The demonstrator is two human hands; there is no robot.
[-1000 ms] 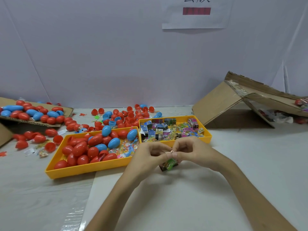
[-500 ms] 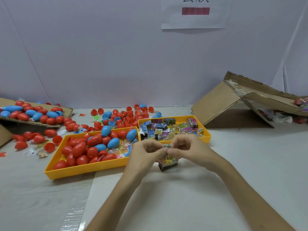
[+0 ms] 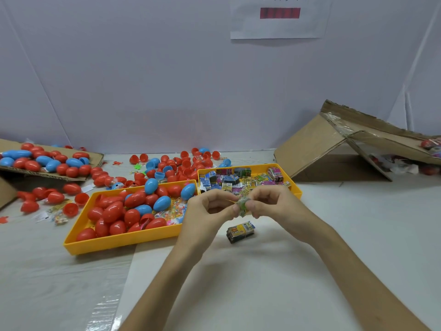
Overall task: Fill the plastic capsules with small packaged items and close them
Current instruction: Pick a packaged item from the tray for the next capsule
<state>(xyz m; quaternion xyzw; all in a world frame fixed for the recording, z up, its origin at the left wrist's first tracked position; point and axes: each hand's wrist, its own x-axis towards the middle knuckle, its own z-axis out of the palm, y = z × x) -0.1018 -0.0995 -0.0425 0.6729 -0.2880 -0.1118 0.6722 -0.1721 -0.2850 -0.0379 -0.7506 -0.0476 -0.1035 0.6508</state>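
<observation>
Grips of your left hand (image 3: 210,211) and right hand (image 3: 276,206) both pinch one small green packet (image 3: 243,204) at frame centre: likely light, crinkly, slippery, so hold its edges.

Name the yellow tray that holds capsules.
The left tray, full of red and blue capsules; the right tray holds small packets.

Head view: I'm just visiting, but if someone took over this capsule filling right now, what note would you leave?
Left hand and right hand pinch one green packet between them.
A packet bundle lies on the table, just nearer the person.
Red and blue capsules sit in the left yellow tray, loose packets in the right yellow tray.
Done: packet picked. Left: put it in a capsule, close it.
</observation>
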